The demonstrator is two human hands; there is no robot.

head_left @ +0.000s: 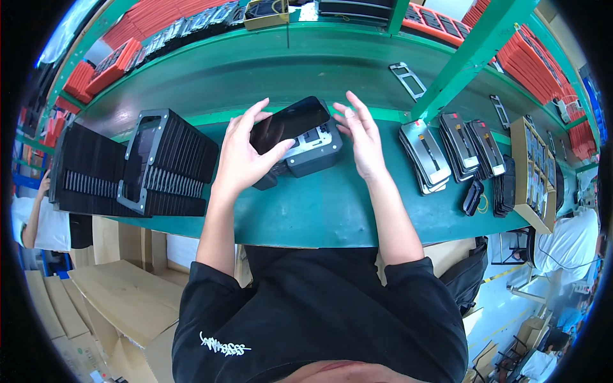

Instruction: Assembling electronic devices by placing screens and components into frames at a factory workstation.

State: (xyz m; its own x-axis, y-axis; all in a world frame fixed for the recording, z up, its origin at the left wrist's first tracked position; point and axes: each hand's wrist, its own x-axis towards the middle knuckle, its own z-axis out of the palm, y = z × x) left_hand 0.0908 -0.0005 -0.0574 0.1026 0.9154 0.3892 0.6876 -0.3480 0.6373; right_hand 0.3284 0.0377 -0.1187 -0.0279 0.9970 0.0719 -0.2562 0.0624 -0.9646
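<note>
My left hand point(246, 150) grips the left end of a glossy black phone screen point(295, 122), with the thumb along its near edge and the fingers at its far side. The screen lies tilted over a dark grey block-shaped fixture point(316, 163), and a white and metallic part point(311, 142) shows beneath its near edge. My right hand point(363, 137) is held just right of the fixture, fingers apart with nothing in them. A small dark piece point(267, 180) sits under my left hand, mostly hidden.
Stacks of black trays point(172, 159) stand at the left. To the right are stacked metallic phone panels point(426, 156), a small black holder point(472, 196) and a cardboard box of parts point(535, 214). A green post point(460, 70) rises behind them. Orange trays point(115, 67) line the far shelf.
</note>
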